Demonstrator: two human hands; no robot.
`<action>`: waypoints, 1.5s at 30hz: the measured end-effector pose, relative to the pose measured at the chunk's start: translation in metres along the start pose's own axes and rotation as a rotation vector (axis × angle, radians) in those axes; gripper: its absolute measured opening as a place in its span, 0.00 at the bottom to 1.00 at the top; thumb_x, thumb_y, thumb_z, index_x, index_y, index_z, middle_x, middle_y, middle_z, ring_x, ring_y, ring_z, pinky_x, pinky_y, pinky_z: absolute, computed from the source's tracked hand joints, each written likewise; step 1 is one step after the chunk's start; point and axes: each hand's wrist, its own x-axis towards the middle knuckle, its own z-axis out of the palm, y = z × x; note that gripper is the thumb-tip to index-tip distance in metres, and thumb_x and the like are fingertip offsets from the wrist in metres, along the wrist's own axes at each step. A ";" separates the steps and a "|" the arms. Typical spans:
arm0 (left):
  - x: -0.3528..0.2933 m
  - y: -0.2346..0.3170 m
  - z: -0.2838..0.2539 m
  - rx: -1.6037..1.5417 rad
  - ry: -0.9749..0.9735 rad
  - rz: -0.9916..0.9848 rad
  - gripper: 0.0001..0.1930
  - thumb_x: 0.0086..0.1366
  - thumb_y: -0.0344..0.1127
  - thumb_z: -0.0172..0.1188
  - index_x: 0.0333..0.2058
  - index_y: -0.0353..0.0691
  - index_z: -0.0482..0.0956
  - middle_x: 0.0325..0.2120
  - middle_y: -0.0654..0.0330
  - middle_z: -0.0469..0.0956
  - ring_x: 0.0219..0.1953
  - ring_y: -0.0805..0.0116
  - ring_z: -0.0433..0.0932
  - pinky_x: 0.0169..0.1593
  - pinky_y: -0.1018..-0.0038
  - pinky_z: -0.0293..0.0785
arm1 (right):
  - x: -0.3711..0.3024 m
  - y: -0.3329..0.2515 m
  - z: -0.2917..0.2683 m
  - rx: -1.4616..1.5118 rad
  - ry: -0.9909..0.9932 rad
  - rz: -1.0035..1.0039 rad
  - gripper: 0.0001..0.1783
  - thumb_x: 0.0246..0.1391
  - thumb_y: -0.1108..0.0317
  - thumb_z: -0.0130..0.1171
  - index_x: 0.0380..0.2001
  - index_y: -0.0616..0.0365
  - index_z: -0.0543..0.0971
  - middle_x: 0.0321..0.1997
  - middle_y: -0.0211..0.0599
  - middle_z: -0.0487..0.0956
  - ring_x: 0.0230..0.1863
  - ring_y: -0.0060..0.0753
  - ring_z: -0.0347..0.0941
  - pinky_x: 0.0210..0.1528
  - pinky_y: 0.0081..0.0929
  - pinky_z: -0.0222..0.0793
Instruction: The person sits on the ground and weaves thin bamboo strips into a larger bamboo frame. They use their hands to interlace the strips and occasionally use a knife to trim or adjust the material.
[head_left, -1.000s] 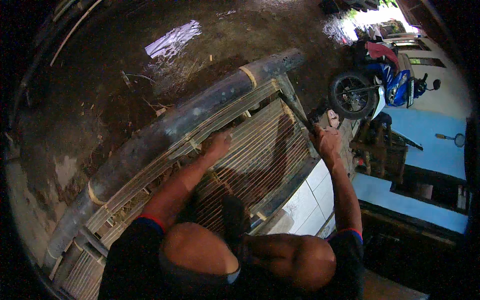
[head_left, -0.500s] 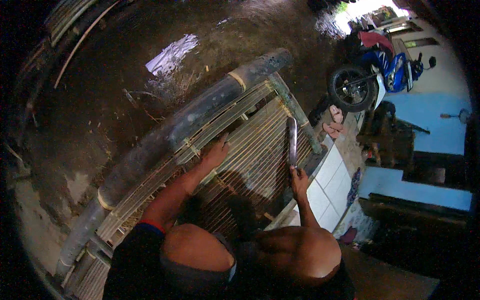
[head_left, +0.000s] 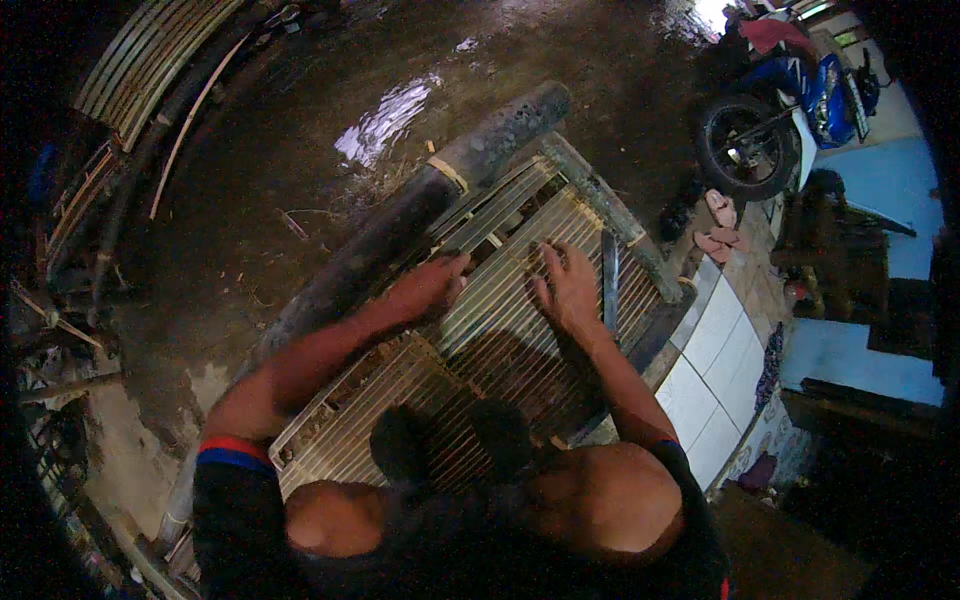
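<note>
I sit over a slatted bamboo bench (head_left: 520, 260) edged by a thick dark bamboo pole (head_left: 400, 215). My left hand (head_left: 437, 284) is closed beside the inner edge of that pole, at the end of the slats. Whatever its curled fingers hold, if anything, I cannot make out. Across from it my right hand (head_left: 568, 288) is low over the slats, fingers apart and holding nothing that shows. Just right of that hand lies a long-bladed knife (head_left: 610, 275), its blade pointing away from me; its handle is mostly hidden by my right forearm.
White floor tiles (head_left: 712, 350) border the bench on the right. Beyond them are pink sandals (head_left: 718, 240) and a blue motorbike (head_left: 755, 140). At far left stands another slatted bamboo piece (head_left: 150, 70). Dark earth floor (head_left: 260, 150) with a shiny wet patch lies past the pole.
My right hand has let go of the knife, now lying on the slats, and moved left and forward. My left hand has curled its fingers. The whole view has shifted a little.
</note>
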 end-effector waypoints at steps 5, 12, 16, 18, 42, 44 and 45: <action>0.017 0.058 -0.022 0.085 -0.094 -0.012 0.17 0.66 0.35 0.51 0.53 0.40 0.71 0.41 0.43 0.78 0.42 0.42 0.78 0.46 0.54 0.73 | 0.019 0.040 0.049 -0.233 -0.111 -0.212 0.18 0.55 0.62 0.56 0.45 0.62 0.73 0.48 0.51 0.73 0.51 0.53 0.67 0.54 0.48 0.64; 0.076 -0.035 0.065 0.137 0.227 0.166 0.24 0.63 0.42 0.58 0.54 0.33 0.69 0.42 0.38 0.76 0.45 0.39 0.76 0.47 0.54 0.73 | -0.001 0.013 0.042 0.166 -0.449 0.173 0.12 0.59 0.64 0.53 0.40 0.62 0.74 0.32 0.43 0.77 0.37 0.45 0.73 0.40 0.41 0.67; 0.115 -0.070 0.121 0.012 0.432 0.091 0.32 0.64 0.52 0.56 0.55 0.29 0.68 0.45 0.37 0.75 0.47 0.38 0.75 0.51 0.52 0.71 | -0.026 0.008 0.050 0.807 -0.441 0.349 0.14 0.63 0.62 0.52 0.39 0.63 0.76 0.23 0.31 0.74 0.25 0.26 0.69 0.29 0.29 0.64; 0.122 -0.066 0.138 -0.089 0.561 0.000 0.35 0.65 0.57 0.54 0.55 0.29 0.68 0.46 0.38 0.75 0.48 0.38 0.74 0.53 0.51 0.69 | -0.047 0.005 0.055 0.965 -0.586 0.482 0.13 0.64 0.62 0.52 0.38 0.63 0.78 0.23 0.26 0.73 0.25 0.19 0.66 0.29 0.26 0.64; 0.139 -0.048 0.114 -0.383 0.338 -0.399 0.33 0.73 0.61 0.31 0.59 0.43 0.69 0.54 0.46 0.74 0.52 0.49 0.73 0.58 0.55 0.66 | 0.124 0.028 0.071 0.609 -1.155 0.461 0.19 0.59 0.50 0.53 0.36 0.56 0.78 0.19 0.31 0.76 0.15 0.25 0.69 0.16 0.27 0.65; 0.143 -0.038 0.110 -0.430 0.402 -0.403 0.35 0.71 0.64 0.31 0.58 0.42 0.70 0.52 0.46 0.75 0.51 0.49 0.74 0.56 0.54 0.67 | 0.125 0.034 0.074 0.560 -1.188 0.514 0.18 0.59 0.50 0.52 0.34 0.54 0.77 0.18 0.30 0.75 0.15 0.23 0.67 0.15 0.25 0.62; 0.146 -0.038 0.111 -0.393 0.504 -0.355 0.35 0.71 0.65 0.30 0.58 0.42 0.70 0.51 0.46 0.75 0.51 0.50 0.74 0.56 0.54 0.67 | 0.125 0.037 0.078 0.534 -1.198 0.538 0.18 0.59 0.49 0.52 0.33 0.54 0.77 0.18 0.29 0.74 0.15 0.22 0.66 0.14 0.24 0.61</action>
